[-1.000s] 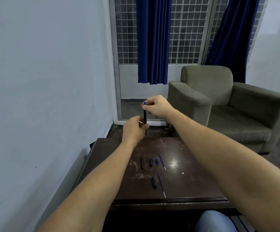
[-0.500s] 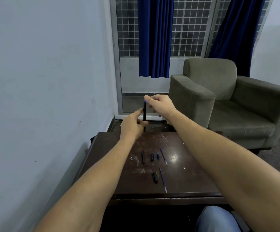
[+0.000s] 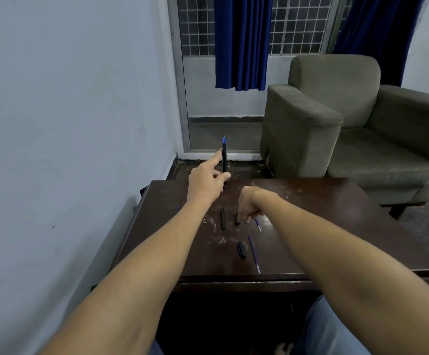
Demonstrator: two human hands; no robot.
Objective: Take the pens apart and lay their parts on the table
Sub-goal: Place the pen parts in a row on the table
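Note:
My left hand (image 3: 205, 180) grips a black pen (image 3: 224, 157) by its lower end and holds it upright over the far edge of the dark wooden table (image 3: 323, 221), blue tip up, index finger stretched out. My right hand (image 3: 250, 206) is down at the tabletop, fingers curled downward among the laid-out parts; what they pinch is hidden. Beside it lie a long black barrel (image 3: 223, 219), a short black piece (image 3: 237, 219) and a blue refill (image 3: 258, 224). Nearer me lie another black piece (image 3: 241, 249) and a second blue refill (image 3: 254, 253).
A grey wall (image 3: 67, 124) runs close along the table's left side. A grey armchair (image 3: 349, 129) stands beyond the table's far right corner. Blue curtains (image 3: 241, 42) hang over the grilled window behind. My knee (image 3: 333, 326) is under the near edge.
My right hand has let go of the pen's top and dropped to the tabletop by the laid-out parts. My left hand still holds the pen upright, now alone.

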